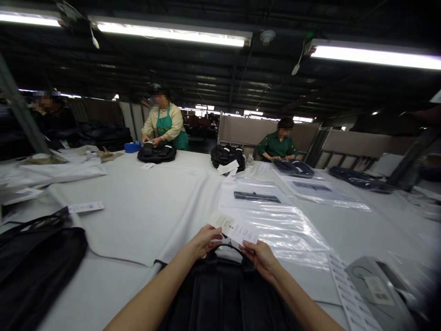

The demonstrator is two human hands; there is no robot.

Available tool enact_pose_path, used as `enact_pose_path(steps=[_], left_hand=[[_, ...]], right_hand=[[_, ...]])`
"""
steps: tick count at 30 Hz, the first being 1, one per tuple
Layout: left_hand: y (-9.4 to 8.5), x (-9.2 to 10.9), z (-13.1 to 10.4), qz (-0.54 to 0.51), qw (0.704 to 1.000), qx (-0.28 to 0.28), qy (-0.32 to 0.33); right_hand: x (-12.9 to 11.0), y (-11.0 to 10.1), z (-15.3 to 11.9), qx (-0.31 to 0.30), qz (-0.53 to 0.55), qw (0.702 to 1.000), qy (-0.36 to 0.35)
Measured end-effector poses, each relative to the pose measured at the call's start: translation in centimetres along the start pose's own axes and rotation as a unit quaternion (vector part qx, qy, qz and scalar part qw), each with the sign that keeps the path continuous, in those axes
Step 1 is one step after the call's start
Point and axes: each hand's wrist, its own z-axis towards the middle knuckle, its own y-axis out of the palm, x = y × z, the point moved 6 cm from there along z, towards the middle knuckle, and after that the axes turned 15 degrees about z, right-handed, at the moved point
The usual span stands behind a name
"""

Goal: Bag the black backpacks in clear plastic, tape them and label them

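A black backpack (220,294) stands right in front of me, its straps facing me and its top handle (225,246) uppermost. Above that handle, white printed hang tags (237,228) are spread between my hands. My left hand (206,240) pinches their left end. At the lower right end, my right hand (259,257) grips the tags between thumb and fingers. A thin dark cord runs from the tags down toward the handle. Just beyond lies a clear plastic bag (275,220) with a dark printed panel.
Another black bag (37,266) with a white tag lies at left. A sheet of labels (351,294) and a grey device (379,289) are at right. Across the white-covered table (138,207), a person in a green apron (168,122) and one in dark green (278,145) handle bags.
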Motion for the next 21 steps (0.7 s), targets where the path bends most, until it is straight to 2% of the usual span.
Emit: enact_pose_path(steps=[3,6,8,11,15,17,19,21], left_hand=[[0.4,1.6,-0.2,-0.112,0.993,-0.011,0.034],[0.5,2.8,-0.6,-0.168,0.984,-0.008,0.052],[0.4,3.6,-1.2,-0.180,0.981,-0.002,0.069],[-0.2,4.8,-2.4,-0.169,0.980,-0.002,0.104],[-2.7,6.4,-4.1,-0.128,0.980,0.044,0.144],[-3.8,6.7,-4.7,-0.112,0.983,0.045,0.135],[-4.0,6.1,-5.0,-0.084,0.992,0.001,0.099],[-3.9,5.0,-5.2,-0.051,0.997,-0.020,0.060]], right_hand=[[-1.0,0.8,-1.4,-0.026,-0.007,1.000,-0.004],[-2.5,2.2,-2.8,-0.086,-0.040,0.995,-0.022],[-3.5,3.0,-3.7,-0.121,-0.073,0.989,-0.034],[-5.0,3.3,-4.6,-0.142,-0.112,0.982,-0.046],[-6.0,3.0,-5.1,-0.157,-0.152,0.975,-0.028],[-6.6,3.0,-5.5,-0.167,-0.201,0.962,-0.075],[-6.9,3.0,-6.2,-0.173,-0.248,0.945,-0.124],[-6.8,2.6,-6.7,-0.164,-0.276,0.938,-0.131]])
